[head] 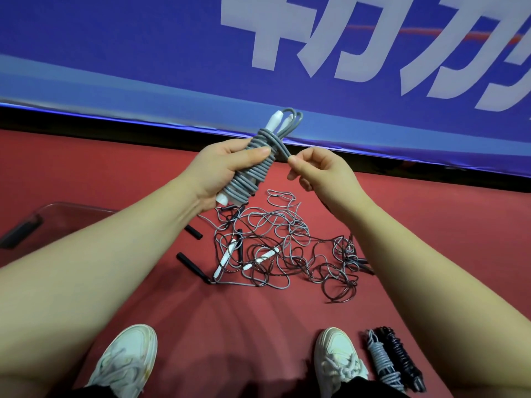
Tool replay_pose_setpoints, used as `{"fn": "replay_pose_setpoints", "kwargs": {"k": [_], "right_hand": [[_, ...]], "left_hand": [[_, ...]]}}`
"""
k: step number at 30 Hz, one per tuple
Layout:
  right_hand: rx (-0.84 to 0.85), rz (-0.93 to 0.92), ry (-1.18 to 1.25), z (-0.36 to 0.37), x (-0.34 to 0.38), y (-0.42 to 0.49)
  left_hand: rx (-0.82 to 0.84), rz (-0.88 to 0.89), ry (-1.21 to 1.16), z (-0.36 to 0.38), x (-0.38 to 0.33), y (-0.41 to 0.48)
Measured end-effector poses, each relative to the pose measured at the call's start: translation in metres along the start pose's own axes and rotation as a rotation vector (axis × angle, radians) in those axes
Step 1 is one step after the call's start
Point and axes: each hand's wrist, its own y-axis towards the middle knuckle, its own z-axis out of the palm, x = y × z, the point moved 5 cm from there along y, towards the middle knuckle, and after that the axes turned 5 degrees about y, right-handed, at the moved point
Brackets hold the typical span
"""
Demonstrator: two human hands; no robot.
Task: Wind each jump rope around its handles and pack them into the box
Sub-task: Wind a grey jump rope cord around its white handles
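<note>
Your left hand (227,165) is curled round the grey jump rope (250,179), thumb pressed flat across the coils and the other fingers wrapped behind, gripping it about its middle. The rope is wound tightly round its two white handles (274,120), which poke out at both ends of the bundle, and the bundle is tilted with its top leaning away to the right. Your right hand (321,170) pinches the loose end of that rope (283,152) between thumb and forefinger just beside the bundle, the remaining fingers folded into the palm. Both forearms reach forward at chest height, hands close together but not touching. Below them on the red floor (172,311) lies a tangle of unwound ropes (275,248), grey and dark, with white and black handles mixed in. The clear box (57,209) sits low at your left, partly hidden by your left forearm. Two wound ropes (380,360) lie just beside your right shoe (336,357). A blue banner (143,53) closes off the far edge of the floor.
</note>
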Motion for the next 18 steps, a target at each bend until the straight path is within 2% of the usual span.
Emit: {"fn": "replay_pose_setpoints", "kwargs": {"k": [4, 7, 9, 12, 15, 18], "right_hand": [[0.105, -0.027, -0.019, 0.000, -0.001, 0.001], [0.138, -0.065, -0.253, -0.010, -0.001, 0.004], [0.220, -0.033, -0.374, -0.013, -0.006, 0.004], [0.334, 0.066, -0.429, -0.012, -0.009, 0.000], [0.366, -0.017, -0.766, -0.014, 0.000, 0.007], [0.374, -0.093, -1.044, -0.006, 0.010, 0.013]], "left_hand": [[0.034, -0.023, -0.020, 0.000, -0.001, 0.000], [0.072, 0.008, 0.015, 0.000, -0.002, -0.001], [0.112, 0.079, 0.171, 0.001, -0.005, -0.003], [0.215, 0.162, 0.484, 0.004, -0.008, -0.006], [0.288, 0.127, 0.733, 0.008, -0.006, -0.010], [0.295, 0.088, 0.960, 0.012, 0.000, -0.011]]}}
